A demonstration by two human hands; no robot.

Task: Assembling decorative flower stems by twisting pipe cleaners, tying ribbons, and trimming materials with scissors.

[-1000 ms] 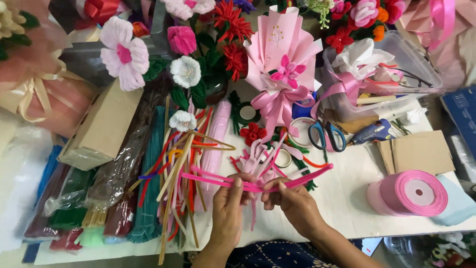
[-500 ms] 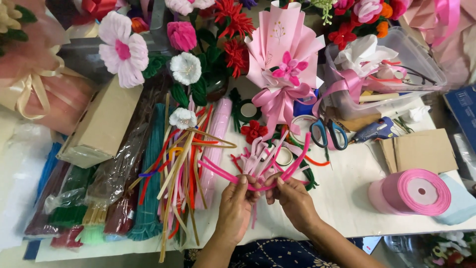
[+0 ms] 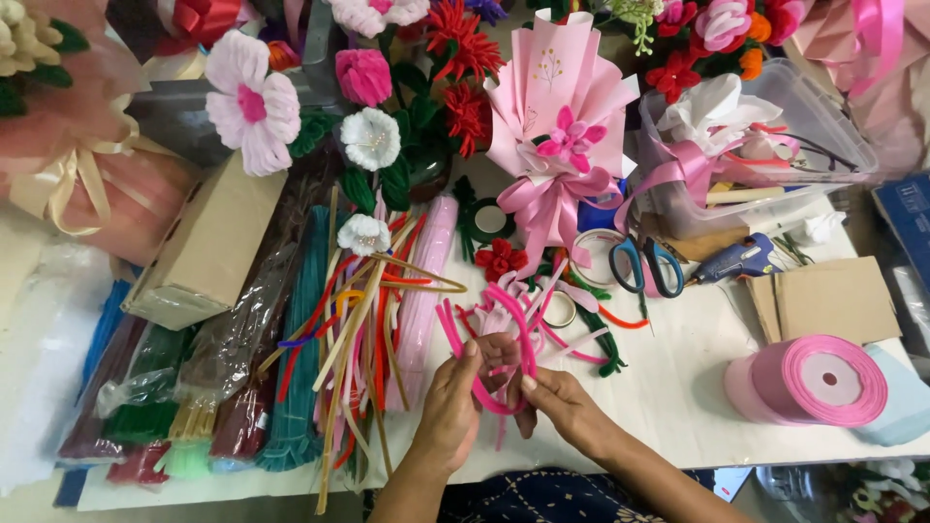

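Both hands meet at the near middle of the white desk [image 3: 678, 387]. The left hand [image 3: 453, 402] is closed around a bright pink pipe cleaner [image 3: 513, 334], its thumb pinching the stem where it curves. The right hand [image 3: 557, 402] grips the lower end of the same stem between thumb and fingertips, so the piece forms a loop above the knuckles. Just beyond lies a loose tangle of more pink stems [image 3: 552, 305].

To the left, clear plastic sleeves [image 3: 232, 358] of pipe cleaners in brown, teal and green lie side by side. A plain tan cardboard box [image 3: 208, 247] rests tilted on their far ends. A long pale pink pack [image 3: 426, 281] lies beside loose mixed stems.

Farther off stands a pink paper bouquet wrap [image 3: 562, 97] tied with a ribbon bow. Blue-handled scissors [image 3: 647, 263] and a blue glue gun [image 3: 738, 260] lie right of it, near a clear plastic tub [image 3: 823, 136]. At the right are flat brown cardboard pieces [image 3: 833, 300] and, nearer, a roll of pink ribbon [image 3: 814, 380].
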